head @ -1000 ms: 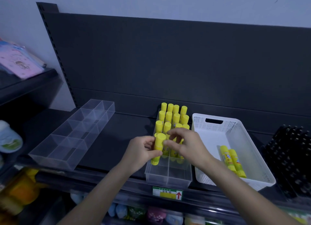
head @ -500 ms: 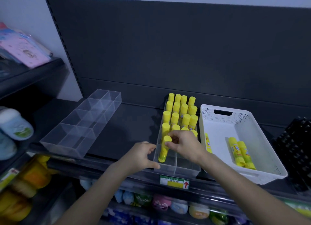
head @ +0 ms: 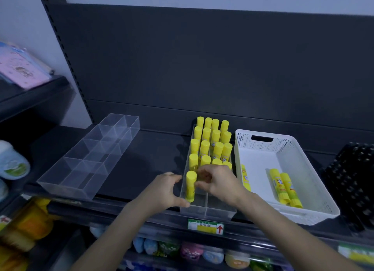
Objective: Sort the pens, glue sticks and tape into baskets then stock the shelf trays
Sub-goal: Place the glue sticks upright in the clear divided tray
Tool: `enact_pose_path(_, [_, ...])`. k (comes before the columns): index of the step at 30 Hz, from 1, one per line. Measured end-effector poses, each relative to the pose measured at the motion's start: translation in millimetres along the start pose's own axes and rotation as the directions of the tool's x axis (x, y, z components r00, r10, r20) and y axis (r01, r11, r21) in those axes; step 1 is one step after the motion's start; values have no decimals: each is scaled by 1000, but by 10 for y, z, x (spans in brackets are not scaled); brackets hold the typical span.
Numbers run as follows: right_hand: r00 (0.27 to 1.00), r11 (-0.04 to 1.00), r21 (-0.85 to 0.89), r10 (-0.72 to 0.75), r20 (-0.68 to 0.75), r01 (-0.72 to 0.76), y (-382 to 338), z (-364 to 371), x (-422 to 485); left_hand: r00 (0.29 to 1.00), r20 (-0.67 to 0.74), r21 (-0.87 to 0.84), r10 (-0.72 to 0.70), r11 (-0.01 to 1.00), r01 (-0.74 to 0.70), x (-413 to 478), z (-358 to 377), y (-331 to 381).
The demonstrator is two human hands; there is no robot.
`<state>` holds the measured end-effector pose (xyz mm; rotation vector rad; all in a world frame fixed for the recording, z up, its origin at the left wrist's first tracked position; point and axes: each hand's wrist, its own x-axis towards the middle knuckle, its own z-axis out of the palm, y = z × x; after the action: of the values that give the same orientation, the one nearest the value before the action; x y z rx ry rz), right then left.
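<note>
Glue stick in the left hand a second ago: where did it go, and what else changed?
The left hand let go of the glue stick; it now stands upright near the front left of the clear tray. That hand moved to the tray's left wall. The right hand stayed over the tray; the white basket is unchanged.

On the dark metal shelf [head: 157,155], an empty clear plastic divided tray [head: 66,189] sits at the left. A second clear divided tray [head: 220,212] at centre holds upright yellow glue sticks [head: 210,141] in rows, with a lone glue stick [head: 190,186] in its front-left compartment. Just to its right, a white perforated plastic basket [head: 315,189] holds two lying glue sticks [head: 283,186], and apparently a third stick [head: 245,177] by its left wall. A black rack [head: 352,179] stands at the far right.
</note>
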<state>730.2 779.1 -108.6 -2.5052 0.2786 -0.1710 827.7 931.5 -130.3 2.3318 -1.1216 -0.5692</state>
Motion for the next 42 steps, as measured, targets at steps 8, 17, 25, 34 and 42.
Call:
enact_pose_path(8, [957,981,-35,179,-229,-192,521,-603,-407,911,-330,-31,248,962,-273,102,-140,636])
enact_pose_path(17, [799,775,-193,582,-152,-601,1399,-1097,-805,984,-57,316,171,938,-145,751,516,1768])
enact_pose_path(25, [785,746,-343,618,41,-570,1416,-900,-646,975,86,555,-206,822,125,1332,1168,1980])
enact_pose_path(34, [763,767,-113,641,87,-631,1701,-902,-353,938,107,-170,-330,923,344,1609,1197,1880])
enact_pose_path(42, [787,747,253,598,150,-615,1765,-925,-336,902,250,-535,-352,726,432,1682,1161,1845])
